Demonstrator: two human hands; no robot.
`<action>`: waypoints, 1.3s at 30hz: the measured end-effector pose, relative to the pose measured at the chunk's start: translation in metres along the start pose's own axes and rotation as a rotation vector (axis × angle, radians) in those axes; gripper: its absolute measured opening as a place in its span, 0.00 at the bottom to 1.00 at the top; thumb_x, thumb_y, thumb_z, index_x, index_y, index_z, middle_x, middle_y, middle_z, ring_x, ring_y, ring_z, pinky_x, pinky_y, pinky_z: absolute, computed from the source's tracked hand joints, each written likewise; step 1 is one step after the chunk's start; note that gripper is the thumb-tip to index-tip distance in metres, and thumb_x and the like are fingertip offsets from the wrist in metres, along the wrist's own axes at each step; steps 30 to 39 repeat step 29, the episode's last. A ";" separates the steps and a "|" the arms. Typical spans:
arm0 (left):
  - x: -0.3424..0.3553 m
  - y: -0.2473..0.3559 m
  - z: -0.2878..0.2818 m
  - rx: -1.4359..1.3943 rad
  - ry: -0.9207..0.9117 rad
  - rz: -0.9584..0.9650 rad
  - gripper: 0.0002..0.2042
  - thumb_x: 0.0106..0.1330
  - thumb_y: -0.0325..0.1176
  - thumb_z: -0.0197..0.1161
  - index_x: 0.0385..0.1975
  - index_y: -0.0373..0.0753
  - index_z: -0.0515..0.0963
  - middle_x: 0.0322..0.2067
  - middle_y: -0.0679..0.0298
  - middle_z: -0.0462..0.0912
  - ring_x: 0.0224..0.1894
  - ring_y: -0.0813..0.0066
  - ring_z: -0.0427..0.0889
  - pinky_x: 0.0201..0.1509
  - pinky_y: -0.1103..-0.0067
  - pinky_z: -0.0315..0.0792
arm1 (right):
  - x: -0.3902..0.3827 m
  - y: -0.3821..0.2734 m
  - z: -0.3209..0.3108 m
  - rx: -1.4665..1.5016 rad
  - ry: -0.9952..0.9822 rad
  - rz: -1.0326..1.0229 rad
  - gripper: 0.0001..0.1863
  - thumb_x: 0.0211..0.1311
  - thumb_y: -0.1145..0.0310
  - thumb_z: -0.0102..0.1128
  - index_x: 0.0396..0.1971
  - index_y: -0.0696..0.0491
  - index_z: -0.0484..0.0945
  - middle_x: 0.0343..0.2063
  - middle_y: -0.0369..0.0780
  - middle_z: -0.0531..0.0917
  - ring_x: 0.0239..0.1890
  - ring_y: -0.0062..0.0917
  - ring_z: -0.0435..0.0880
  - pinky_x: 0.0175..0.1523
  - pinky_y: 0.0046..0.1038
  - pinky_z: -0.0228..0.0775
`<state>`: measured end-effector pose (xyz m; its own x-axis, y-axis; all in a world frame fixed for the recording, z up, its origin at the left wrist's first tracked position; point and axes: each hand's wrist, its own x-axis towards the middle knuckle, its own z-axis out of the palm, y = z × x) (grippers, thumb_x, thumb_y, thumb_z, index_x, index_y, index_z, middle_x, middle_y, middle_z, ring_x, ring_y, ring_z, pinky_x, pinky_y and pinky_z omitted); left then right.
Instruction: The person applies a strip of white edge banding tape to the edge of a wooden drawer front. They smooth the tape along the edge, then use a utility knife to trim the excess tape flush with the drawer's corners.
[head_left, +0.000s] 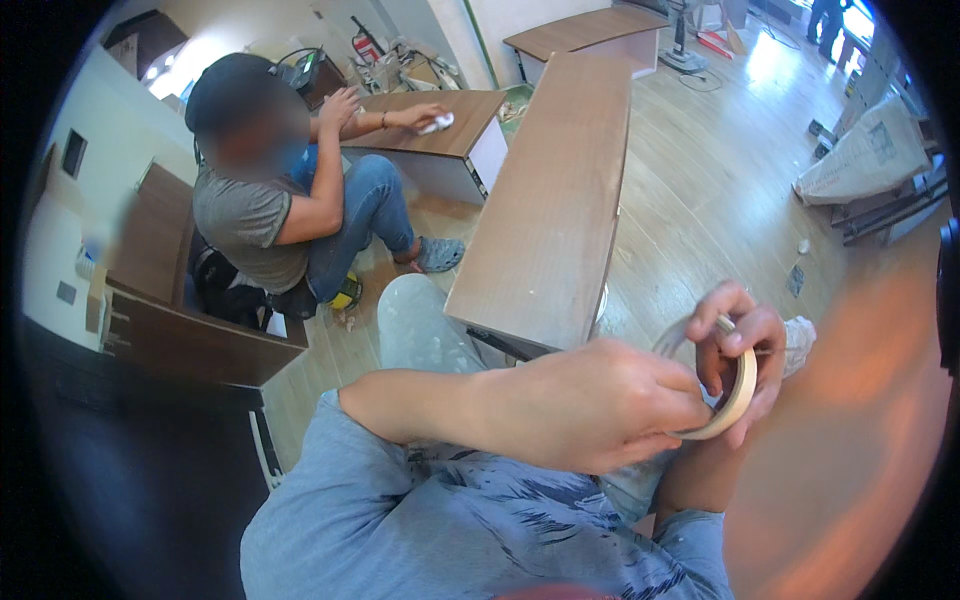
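Note:
A narrow roll of cream-coloured tape (744, 392) is held up in front of me on the right. My right hand (752, 345) is closed around it, fingers curled over the rim and through the ring. From the left, my left hand (622, 405) reaches across with its fingers pressed together at the roll's near-left edge. What those fingertips pinch is mostly hidden by the hand itself, though they touch the tape. Beyond my hands lies a long wood-faced cabinet piece (552, 190), its near end close to my left wrist.
A co-worker (255, 200) sits at the left, one hand holding a white pad (437, 123) on another wood-topped cabinet (455, 108). A further cabinet (585, 32) stands behind. Dark brown panels (200, 335) are at the left, a whitish sack (865, 155) at the right.

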<state>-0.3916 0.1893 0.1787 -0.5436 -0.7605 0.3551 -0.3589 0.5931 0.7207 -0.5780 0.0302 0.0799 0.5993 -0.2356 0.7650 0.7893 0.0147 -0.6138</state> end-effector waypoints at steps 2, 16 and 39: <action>-0.003 0.001 -0.003 -0.015 -0.030 0.008 0.14 0.69 0.29 0.74 0.52 0.35 0.83 0.44 0.56 0.85 0.42 0.53 0.88 0.46 0.64 0.84 | -0.009 -0.005 -0.016 -0.063 -0.119 0.036 0.45 0.44 0.53 0.96 0.60 0.59 0.83 0.51 0.55 0.86 0.22 0.14 0.79 0.29 0.19 0.75; -0.088 -0.010 -0.071 -0.633 0.067 0.432 0.07 0.76 0.28 0.66 0.45 0.35 0.89 0.39 0.54 0.90 0.32 0.60 0.88 0.32 0.66 0.82 | -0.035 0.020 -0.084 -0.001 1.388 0.276 0.12 0.81 0.57 0.66 0.51 0.49 0.82 0.33 0.32 0.82 0.23 0.14 0.71 0.26 0.18 0.60; -0.083 -0.001 -0.014 -1.165 0.234 0.537 0.08 0.80 0.30 0.56 0.46 0.40 0.84 0.46 0.52 0.87 0.37 0.53 0.86 0.43 0.60 0.87 | 0.005 0.062 -0.075 0.111 1.193 0.156 0.14 0.83 0.56 0.65 0.55 0.49 0.78 0.54 0.40 0.86 0.32 0.14 0.80 0.23 0.13 0.60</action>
